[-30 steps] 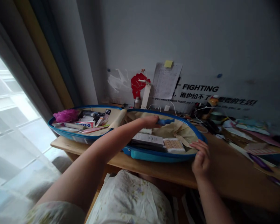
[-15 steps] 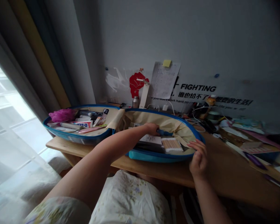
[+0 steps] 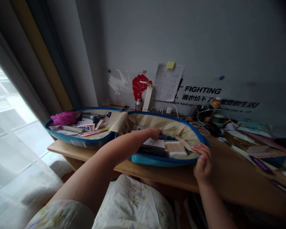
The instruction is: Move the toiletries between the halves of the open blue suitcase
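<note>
A blue suitcase lies unfolded on the wooden desk, its right half (image 3: 166, 161) in front of me and its left half (image 3: 105, 140) beside it. My left hand (image 3: 155, 133) reaches into the right half, fingers closed round the end of a dark blue item (image 3: 168, 137). Near it lie a white-and-black box (image 3: 153, 143) and a pack of cotton swabs (image 3: 176, 148). My right hand (image 3: 203, 160) is closed on the right rim of the suitcase. The left half holds a pink bath puff (image 3: 64, 118), a toothpaste box (image 3: 87, 127) and several tubes.
The wooden desk (image 3: 219, 168) carries papers, a purple pen (image 3: 261, 164), cables and a bottle with an orange top at the right. A metal bottle (image 3: 138, 104) and a white lamp (image 3: 147, 98) stand behind the suitcase. Curtains hang at the left.
The blue item has lowered slightly and lies flatter inside the suitcase, with my left hand still at its end. My right hand has stayed on the rim.
</note>
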A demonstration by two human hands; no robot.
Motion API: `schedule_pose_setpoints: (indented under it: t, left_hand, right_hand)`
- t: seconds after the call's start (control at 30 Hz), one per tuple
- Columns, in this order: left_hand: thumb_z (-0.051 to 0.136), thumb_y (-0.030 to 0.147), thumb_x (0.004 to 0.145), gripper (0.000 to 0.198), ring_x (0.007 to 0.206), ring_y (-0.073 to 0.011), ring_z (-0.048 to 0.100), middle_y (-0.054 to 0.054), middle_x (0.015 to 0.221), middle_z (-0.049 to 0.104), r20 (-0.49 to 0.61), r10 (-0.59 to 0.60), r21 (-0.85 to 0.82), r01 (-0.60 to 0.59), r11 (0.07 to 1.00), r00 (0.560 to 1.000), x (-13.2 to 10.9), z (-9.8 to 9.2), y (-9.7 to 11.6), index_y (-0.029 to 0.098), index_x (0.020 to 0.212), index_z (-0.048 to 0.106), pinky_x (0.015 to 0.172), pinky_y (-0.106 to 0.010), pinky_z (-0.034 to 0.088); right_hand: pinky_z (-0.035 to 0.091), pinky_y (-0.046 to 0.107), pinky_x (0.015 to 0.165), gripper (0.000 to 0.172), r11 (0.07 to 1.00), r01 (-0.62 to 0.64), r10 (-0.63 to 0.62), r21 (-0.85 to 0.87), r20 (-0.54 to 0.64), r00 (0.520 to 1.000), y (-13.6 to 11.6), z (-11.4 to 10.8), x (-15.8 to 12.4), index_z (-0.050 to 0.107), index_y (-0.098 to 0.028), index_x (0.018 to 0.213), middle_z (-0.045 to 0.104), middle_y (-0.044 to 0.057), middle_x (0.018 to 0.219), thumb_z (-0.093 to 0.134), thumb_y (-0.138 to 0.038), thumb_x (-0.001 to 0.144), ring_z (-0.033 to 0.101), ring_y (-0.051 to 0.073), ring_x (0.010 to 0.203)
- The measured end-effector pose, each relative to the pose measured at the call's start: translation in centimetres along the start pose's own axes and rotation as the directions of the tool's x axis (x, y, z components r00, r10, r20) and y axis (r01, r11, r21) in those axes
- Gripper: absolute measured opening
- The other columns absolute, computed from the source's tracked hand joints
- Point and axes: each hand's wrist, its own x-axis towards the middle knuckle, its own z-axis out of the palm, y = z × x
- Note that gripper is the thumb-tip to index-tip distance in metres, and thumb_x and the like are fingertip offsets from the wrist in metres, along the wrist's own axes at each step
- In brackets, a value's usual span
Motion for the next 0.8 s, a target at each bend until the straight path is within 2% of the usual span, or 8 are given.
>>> schedule_pose_setpoints:
  t: [0.13, 0.33, 0.4, 0.5, 0.57, 0.63, 0.7, 0.8]
  left_hand:
    - [0.06, 0.038, 0.092, 0.049, 0.125, -0.0236, 0.061, -0.005, 0.138, 0.066, -0.01, -0.024, 0.003, 0.024, 1.0, 1.0, 0.0, 0.0, -0.2, 0.03, 0.14, 0.055, 0.105, -0.034, 0.048]
    - [0.06, 0.037, 0.092, 0.045, 0.123, -0.027, 0.062, -0.009, 0.136, 0.066, -0.045, -0.015, 0.019, 0.016, 1.0, 0.999, -0.7, -0.2, 0.3, 0.025, 0.135, 0.06, 0.104, -0.037, 0.048]
    - [0.062, 0.037, 0.091, 0.048, 0.128, -0.0282, 0.059, -0.011, 0.142, 0.062, -0.102, 0.006, 0.026, -0.004, 1.0, 0.995, -1.4, -1.0, 0.5, 0.024, 0.137, 0.059, 0.107, -0.038, 0.046]
    - [0.059, 0.034, 0.094, 0.05, 0.139, -0.026, 0.048, -0.009, 0.152, 0.052, -0.24, 0.06, 0.041, -0.051, 0.998, 0.969, -2.9, -3.3, -0.2, 0.026, 0.143, 0.054, 0.116, -0.038, 0.036]
    - [0.053, 0.033, 0.098, 0.043, 0.137, -0.0215, 0.049, -0.006, 0.148, 0.055, -0.362, 0.097, 0.055, -0.082, 0.995, 0.927, -4.4, -5.2, -2.0, 0.028, 0.141, 0.056, 0.117, -0.034, 0.033]
    - [0.047, 0.033, 0.1, 0.036, 0.126, -0.0179, 0.056, -0.005, 0.136, 0.064, -0.489, 0.086, 0.064, -0.063, 0.996, 0.868, -6.6, -6.8, -5.2, 0.026, 0.133, 0.062, 0.11, -0.028, 0.039]
    - [0.044, 0.03, 0.1, 0.034, 0.114, -0.018, 0.061, -0.007, 0.126, 0.068, -0.508, -0.032, 0.041, 0.062, 0.997, 0.861, -9.4, -7.6, -9.6, 0.022, 0.126, 0.066, 0.099, -0.027, 0.044]
    - [0.053, 0.026, 0.093, 0.023, 0.096, -0.0195, 0.065, -0.008, 0.103, 0.073, -0.45, -0.261, 0.004, 0.295, 0.956, 0.854, -14.6, -7.2, -16.8, 0.016, 0.102, 0.072, 0.084, -0.026, 0.046]
  right_hand:
    - [0.048, 0.054, 0.098, 0.039, 1.0, -0.022, 0.022, 0.019, 0.001, 1.0, 0.0, 0.0, 0.1, 0.068, -0.021, 0.098, 0.068, 0.011, 0.1, 0.033, -0.036, 0.102, 0.062, 0.028, 0.113]
    - [0.05, 0.054, 0.097, 0.042, 0.999, -0.032, 0.032, 0.014, -0.02, 0.999, 0.0, 0.1, 0.1, 0.068, -0.02, 0.094, 0.069, 0.011, 0.095, 0.032, -0.04, 0.102, 0.064, 0.027, 0.108]
    - [0.049, 0.054, 0.097, 0.042, 0.999, -0.029, 0.029, 0.015, -0.018, 0.999, 0.1, 0.1, 0.1, 0.068, -0.019, 0.094, 0.069, 0.012, 0.096, 0.032, -0.04, 0.102, 0.063, 0.028, 0.11]
    - [0.049, 0.055, 0.099, 0.044, 0.999, -0.049, 0.049, 0.021, -0.007, 0.999, 0.3, 0.0, 0.0, 0.068, -0.019, 0.094, 0.069, 0.012, 0.096, 0.032, -0.042, 0.102, 0.063, 0.029, 0.111]
    - [0.048, 0.055, 0.099, 0.043, 0.999, -0.046, 0.046, 0.021, 0.0, 0.999, 0.3, 0.0, 0.0, 0.068, -0.02, 0.093, 0.069, 0.012, 0.096, 0.032, -0.042, 0.102, 0.063, 0.029, 0.111]
    - [0.049, 0.056, 0.098, 0.041, 1.0, -0.022, 0.022, 0.019, 0.001, 1.0, 0.3, 0.0, 0.1, 0.067, -0.02, 0.094, 0.069, 0.012, 0.096, 0.032, -0.04, 0.102, 0.063, 0.03, 0.111]
    - [0.049, 0.055, 0.098, 0.04, 1.0, 0.0, 0.0, 0.014, -0.006, 1.0, 0.2, 0.1, 0.1, 0.067, -0.02, 0.096, 0.069, 0.013, 0.097, 0.031, -0.036, 0.102, 0.062, 0.029, 0.111]
    - [0.049, 0.056, 0.097, 0.038, 1.0, 0.011, -0.01, 0.003, -0.01, 1.0, 0.1, 0.2, 0.2, 0.067, -0.021, 0.097, 0.069, 0.013, 0.098, 0.031, -0.034, 0.102, 0.063, 0.029, 0.111]
